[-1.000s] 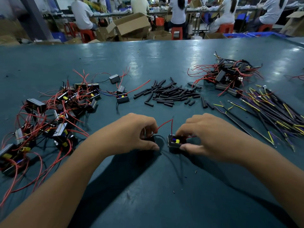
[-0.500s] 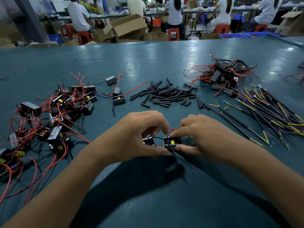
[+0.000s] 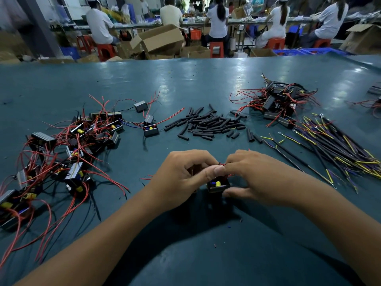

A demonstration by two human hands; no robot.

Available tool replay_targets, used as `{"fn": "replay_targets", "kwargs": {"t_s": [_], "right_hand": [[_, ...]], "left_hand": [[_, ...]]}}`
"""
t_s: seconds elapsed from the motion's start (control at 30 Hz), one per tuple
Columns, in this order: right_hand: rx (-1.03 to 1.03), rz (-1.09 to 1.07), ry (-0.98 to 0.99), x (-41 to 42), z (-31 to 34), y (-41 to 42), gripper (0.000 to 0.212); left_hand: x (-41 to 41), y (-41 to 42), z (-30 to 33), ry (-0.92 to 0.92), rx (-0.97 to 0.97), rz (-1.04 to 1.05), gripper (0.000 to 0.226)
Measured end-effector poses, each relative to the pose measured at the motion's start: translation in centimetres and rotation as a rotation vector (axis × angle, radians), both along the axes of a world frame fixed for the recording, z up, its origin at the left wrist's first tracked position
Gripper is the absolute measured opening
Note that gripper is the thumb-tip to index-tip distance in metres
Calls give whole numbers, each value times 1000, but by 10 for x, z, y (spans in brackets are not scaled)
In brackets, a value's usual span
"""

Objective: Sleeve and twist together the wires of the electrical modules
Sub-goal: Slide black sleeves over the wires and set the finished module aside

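Both hands meet over the teal table (image 3: 206, 79), fingertips almost touching, and between them they pinch a short stretch of red wire (image 3: 222, 164). The left hand (image 3: 183, 176) curls its fingers round the wire, thumb tip pressed forward against it; the right hand (image 3: 255, 174) pinches the same wire from the other side with bent fingers, its thumb stretched out low along the table. Directly beneath the pinch sits a small black electrical module (image 3: 218, 185), open side up, with a yellow and a blue component showing inside; it lies between the two thumbs. Beyond the grip, farther up the table, lies a scatter of short black sleeve tubes (image 3: 208, 123). Off to the left of the grip spreads a heap of modules with red leads (image 3: 68, 153), and one lone module (image 3: 151, 130) sits between that heap and the sleeves. Up and to the right of the grip is a second pile of modules (image 3: 278, 103), and just right of the right hand fans a bundle of black cables with yellow and purple ends (image 3: 334, 147). Behind the table, seated people in white shirts and cardboard boxes (image 3: 160, 39) are visible.
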State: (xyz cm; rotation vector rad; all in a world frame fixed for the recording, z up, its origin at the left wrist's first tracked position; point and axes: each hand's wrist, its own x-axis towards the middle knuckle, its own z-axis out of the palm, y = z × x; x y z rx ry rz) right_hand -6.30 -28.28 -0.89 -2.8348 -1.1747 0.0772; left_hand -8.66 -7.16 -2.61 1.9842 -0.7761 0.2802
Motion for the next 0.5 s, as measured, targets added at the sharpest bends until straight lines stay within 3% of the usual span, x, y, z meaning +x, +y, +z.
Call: {"fn": "replay_targets", "kwargs": {"t_s": [0.1,0.17,0.37,0.5], "right_hand": [[184,-16,187,10,20,-11,34],[268,-62,205,26,35,-16,27],[96,-218,4,106,29,21,18],[34,-276,-19,145,9,41,17]], "left_hand": [[0,0,0,63,-45,-7,16],[-1,0,0,85,-53,-5,17],[-2,0,0,77,-7,39,26],[-2,-2,2,37,57,82,28]]}}
